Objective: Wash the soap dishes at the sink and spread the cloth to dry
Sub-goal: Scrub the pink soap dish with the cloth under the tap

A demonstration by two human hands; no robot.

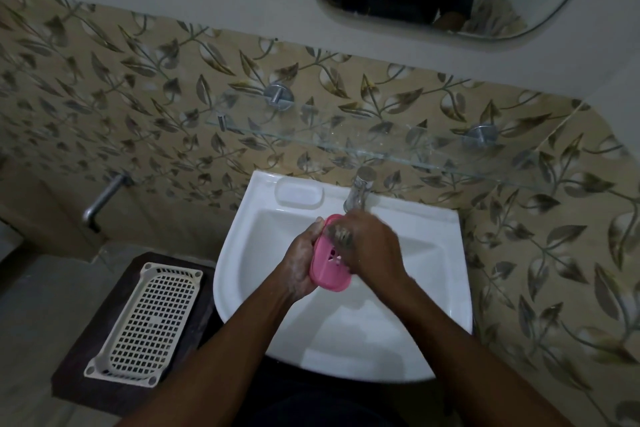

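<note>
Over the sink [426, 253] basin, just below the tap [360, 189]: washing step in hand. The left hand [301, 263] has its fingers [318, 222] curled round the pink dish [327, 269], held tilted. The right hand [374, 246] has its fingers bunched on a dark wad [341, 236], blurred, pressed to the dish's upper end. Next, probably: rinse with a firm grip, since wet plastic slips.

Basket [147, 321] lies left of sink [446, 274].

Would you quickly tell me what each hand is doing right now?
Left hand: holds pink soap dish.
Right hand: grips blurred dark scrubber against it.
</note>
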